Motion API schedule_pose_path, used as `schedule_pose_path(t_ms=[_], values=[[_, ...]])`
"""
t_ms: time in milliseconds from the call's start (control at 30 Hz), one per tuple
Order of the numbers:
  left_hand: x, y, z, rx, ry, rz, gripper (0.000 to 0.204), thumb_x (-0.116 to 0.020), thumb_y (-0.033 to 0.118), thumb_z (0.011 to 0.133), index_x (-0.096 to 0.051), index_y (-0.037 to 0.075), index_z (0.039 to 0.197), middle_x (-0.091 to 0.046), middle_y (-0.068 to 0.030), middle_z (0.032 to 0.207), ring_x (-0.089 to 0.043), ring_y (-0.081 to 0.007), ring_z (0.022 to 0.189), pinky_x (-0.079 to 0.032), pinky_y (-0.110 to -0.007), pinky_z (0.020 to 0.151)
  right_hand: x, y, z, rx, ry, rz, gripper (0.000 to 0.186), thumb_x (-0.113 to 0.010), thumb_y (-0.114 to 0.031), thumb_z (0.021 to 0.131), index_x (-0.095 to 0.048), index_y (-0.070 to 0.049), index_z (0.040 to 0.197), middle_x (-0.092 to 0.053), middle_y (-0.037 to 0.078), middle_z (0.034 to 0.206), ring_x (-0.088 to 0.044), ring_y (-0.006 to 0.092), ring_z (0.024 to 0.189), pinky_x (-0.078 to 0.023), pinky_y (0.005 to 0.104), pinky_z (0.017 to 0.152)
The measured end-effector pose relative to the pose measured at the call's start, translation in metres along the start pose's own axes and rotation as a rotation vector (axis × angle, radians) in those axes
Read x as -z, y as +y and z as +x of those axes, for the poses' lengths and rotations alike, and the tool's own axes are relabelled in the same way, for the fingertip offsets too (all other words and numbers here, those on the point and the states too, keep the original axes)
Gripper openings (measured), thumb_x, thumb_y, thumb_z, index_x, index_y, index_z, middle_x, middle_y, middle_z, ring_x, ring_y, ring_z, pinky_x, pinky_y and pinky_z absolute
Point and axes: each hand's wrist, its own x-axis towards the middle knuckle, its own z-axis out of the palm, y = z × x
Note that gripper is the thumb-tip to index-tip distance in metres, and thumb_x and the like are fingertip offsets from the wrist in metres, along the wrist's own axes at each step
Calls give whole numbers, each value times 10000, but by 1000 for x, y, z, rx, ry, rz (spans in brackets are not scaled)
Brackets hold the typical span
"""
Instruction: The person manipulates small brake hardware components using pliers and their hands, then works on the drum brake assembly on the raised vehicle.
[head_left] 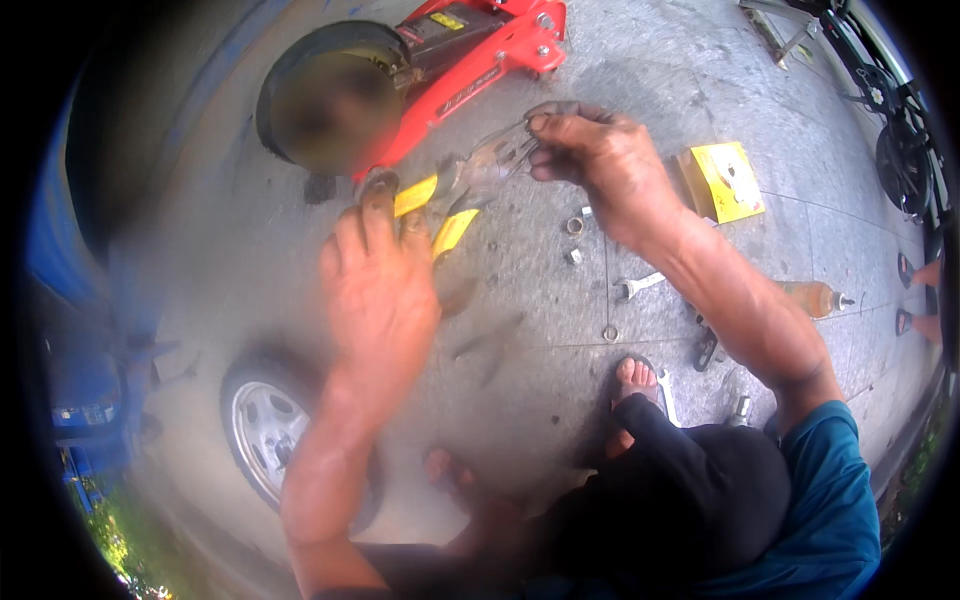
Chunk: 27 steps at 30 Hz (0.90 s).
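Observation:
My left hand [380,280] is closed round yellow-and-black handled pliers [448,228], whose metal head [482,165] points up and right. My right hand [600,165] is closed at the pliers' jaws, fingertips pinching a small thin metal piece [522,148] that I cannot make out. Below and right of my hands lie a nut [574,256], a socket-like ring [574,225] and an open-ended wrench [638,283]. A yellow box [727,180] lies open beyond my right wrist. The left side of the picture is smeared.
A red floor jack [455,88] and a dark round pan [280,110] stand ahead. A wheel [258,420] lies left of my feet, beside blue objects [100,400]. An orange bottle [810,298] and another wrench [668,397] lie rightward. Another person's feet [905,322] show at the right edge.

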Motion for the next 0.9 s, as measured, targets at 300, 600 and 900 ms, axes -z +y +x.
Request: schedule_pose_path(t_ms=[300, 600, 900], values=[[-86, 90, -126, 75, -396, -381, 336, -498, 157, 860, -585, 9, 1149, -463, -200, 1296, -471, -347, 1081, -393, -436, 857, 50, 34, 25, -196, 130, -285, 146, -644, -185, 830, -649, -44, 866, -618, 56, 770, -597, 198, 702, -503, 330, 631], [-124, 119, -173, 145, -437, -492, 377, -470, 109, 842, -554, -45, 1175, -447, -249, 1274, -427, -386, 1123, -348, -475, 935, 109, 102, -12, -496, 82, -559, 333, -655, -167, 851, -594, 53, 1093, -647, 142, 928, -634, 189, 730, -573, 301, 653], [-122, 111, -160, 98, -365, -600, 327, -477, 50, 853, -526, -106, 1136, -450, -303, 1226, -439, -443, 1102, -351, -506, 935, 103, 139, -39, -705, -262, -612, 259, -672, -165, 812, -659, 51, 954, -645, 131, 812, -639, 211, 672, -556, 309, 574]])
